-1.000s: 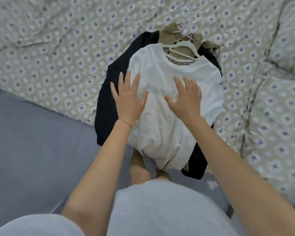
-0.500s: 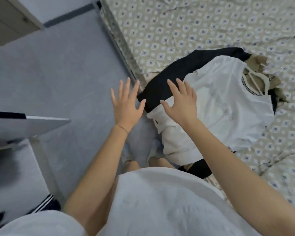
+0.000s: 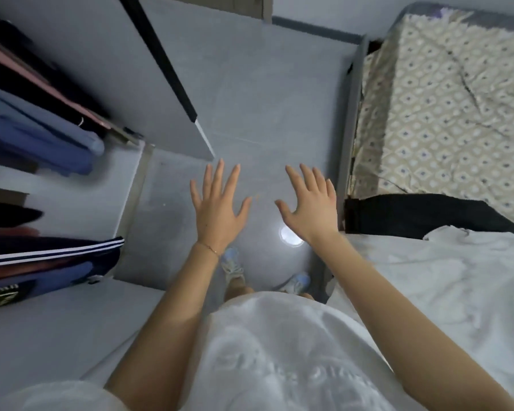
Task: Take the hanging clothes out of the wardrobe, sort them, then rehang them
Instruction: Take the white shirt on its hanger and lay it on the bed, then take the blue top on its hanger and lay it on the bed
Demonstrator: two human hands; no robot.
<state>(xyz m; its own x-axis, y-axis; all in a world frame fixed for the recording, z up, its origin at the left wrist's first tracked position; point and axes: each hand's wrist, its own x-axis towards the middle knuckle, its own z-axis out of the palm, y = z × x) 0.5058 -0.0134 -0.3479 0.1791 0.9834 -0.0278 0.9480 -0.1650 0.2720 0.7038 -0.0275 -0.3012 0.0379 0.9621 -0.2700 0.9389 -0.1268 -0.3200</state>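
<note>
Both hands have left the white T-shirt (image 3: 445,280) on the bed (image 3: 445,120); left hand (image 3: 220,212) and right hand (image 3: 312,209) hover empty, fingers spread. Hanging clothes (image 3: 39,137) lie leftward, nearer the left hand.

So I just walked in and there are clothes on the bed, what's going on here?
A person is sorting wardrobe clothes. Both hands, left hand and right hand, are open and empty, held over the floor between the bed and the wardrobe. A white T-shirt lies on a black garment on the bed, while several garments hang in the wardrobe.
</note>
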